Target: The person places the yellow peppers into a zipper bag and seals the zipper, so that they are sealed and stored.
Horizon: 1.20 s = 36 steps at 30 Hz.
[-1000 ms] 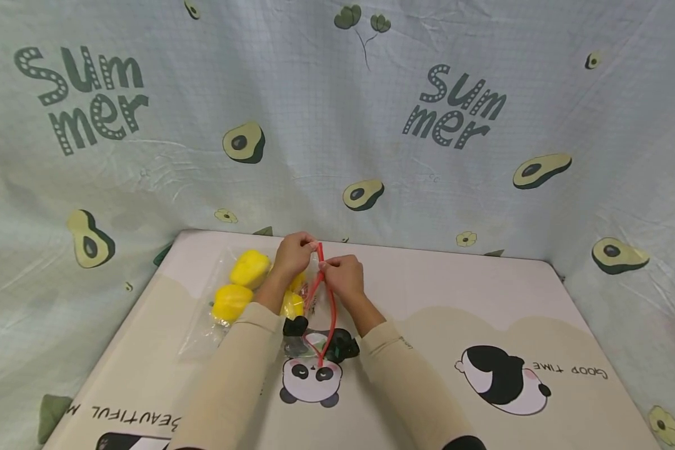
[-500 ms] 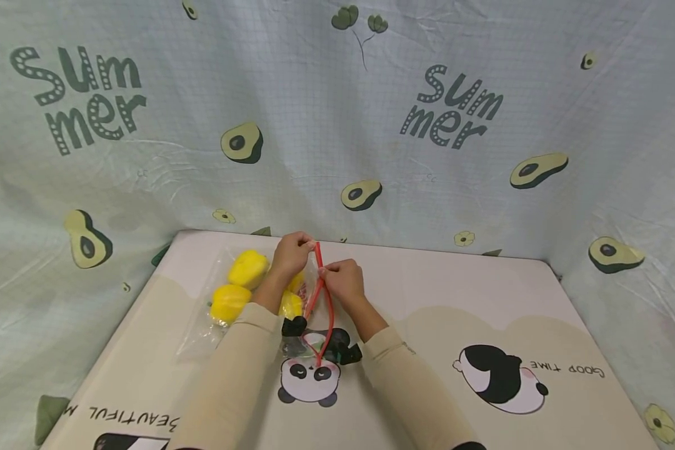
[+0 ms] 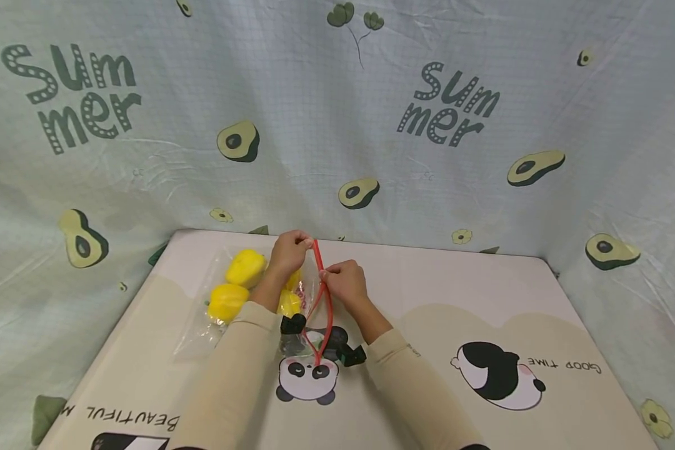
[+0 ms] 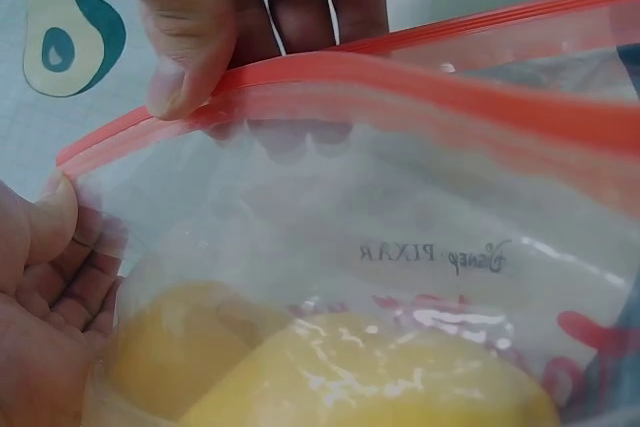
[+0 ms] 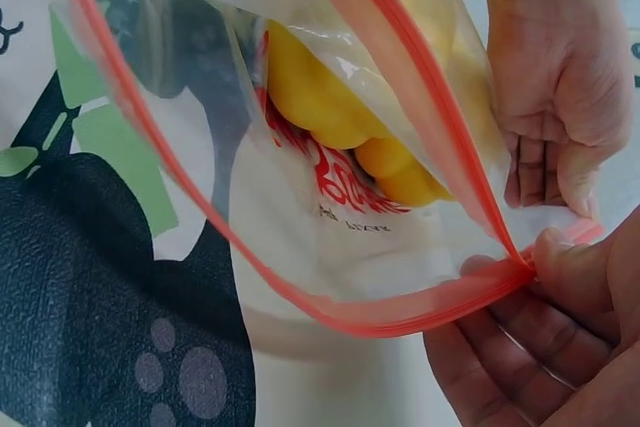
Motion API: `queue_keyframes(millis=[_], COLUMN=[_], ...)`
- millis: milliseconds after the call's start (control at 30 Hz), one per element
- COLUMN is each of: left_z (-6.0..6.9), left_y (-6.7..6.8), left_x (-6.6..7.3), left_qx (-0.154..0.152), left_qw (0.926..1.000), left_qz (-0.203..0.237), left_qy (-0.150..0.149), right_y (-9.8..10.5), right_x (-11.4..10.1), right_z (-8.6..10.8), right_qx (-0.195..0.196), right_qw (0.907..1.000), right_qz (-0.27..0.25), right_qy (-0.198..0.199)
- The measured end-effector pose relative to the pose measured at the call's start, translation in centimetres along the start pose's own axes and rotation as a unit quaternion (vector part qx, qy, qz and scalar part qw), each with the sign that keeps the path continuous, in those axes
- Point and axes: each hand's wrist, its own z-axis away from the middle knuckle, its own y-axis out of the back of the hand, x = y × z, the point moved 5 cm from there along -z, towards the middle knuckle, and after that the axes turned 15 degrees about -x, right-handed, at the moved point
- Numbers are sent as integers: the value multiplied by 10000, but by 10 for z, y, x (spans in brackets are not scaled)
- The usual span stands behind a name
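Note:
A clear zip bag [image 3: 197, 340] with a red zip strip [image 3: 329, 312] lies on its side, its mouth gaping towards the right. Several yellow bell peppers [image 3: 246, 269] show inside it, some partly behind the left forearm. At the far end of the strip, my left hand [image 3: 289, 253] pinches the bag's corner. Just nearer, my right hand [image 3: 344, 279] grips the zip between thumb and fingers. The right wrist view shows both red edges meeting at the right hand [image 5: 545, 337] and spreading apart beyond it. Red lettering [image 5: 350, 182] is on the bag.
The table cover [image 3: 405, 400] has printed pandas and words. A patterned cloth [image 3: 304, 112] with avocados hangs behind the table's far edge. Black cuff-like pieces [image 3: 351, 355] sit by both wrists.
My right hand has slid a little along the zip strip, towards me and away from the left hand. The stretch of strip joined between the hands is longer. My left hand keeps its hold.

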Motion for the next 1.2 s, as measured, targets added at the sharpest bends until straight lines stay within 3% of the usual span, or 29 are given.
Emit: queue_keyframes(millis=[733, 1200], left_z=[0, -1], left_y=[3, 4], left_x=[-2, -1], left_qx=[9, 22], left_qw=[9996, 9992], left_qz=[264, 396], left_qy=[-36, -26], right_y=[-3, -1], right_x=[16, 18], right_z=[3, 5], right_qx=[-739, -1192], right_qw=[9969, 9926], right_qz=[-257, -119], right_qy=[45, 199])
